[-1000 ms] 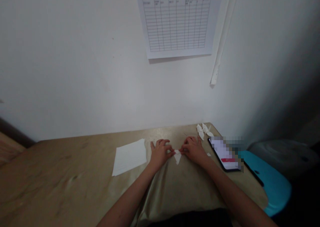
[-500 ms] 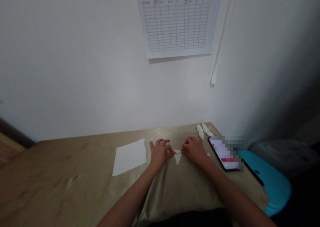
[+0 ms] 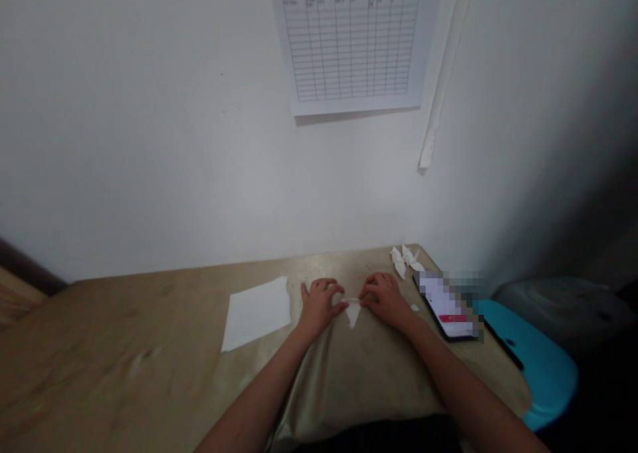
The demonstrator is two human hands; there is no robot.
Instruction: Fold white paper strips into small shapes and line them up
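Note:
A small white folded paper triangle [image 3: 353,313] lies on the tan table [image 3: 149,347], its point toward me. My left hand [image 3: 319,303] pinches its upper left corner, fingers curled. My right hand [image 3: 383,298] pinches its upper right corner the same way. Both hands rest on the tabletop, close together, with the paper between them.
A flat stack of white paper sheets [image 3: 256,312] lies left of my hands. Several small folded paper pieces [image 3: 406,259] sit at the table's far right corner. A phone [image 3: 446,305] with a lit screen lies to the right. A blue stool [image 3: 533,366] stands beyond the table's edge. A printed grid sheet [image 3: 351,44] hangs on the wall.
Both hands stay pinched on the paper triangle's top edge; my fingers have shifted only slightly. The view has nudged a little.

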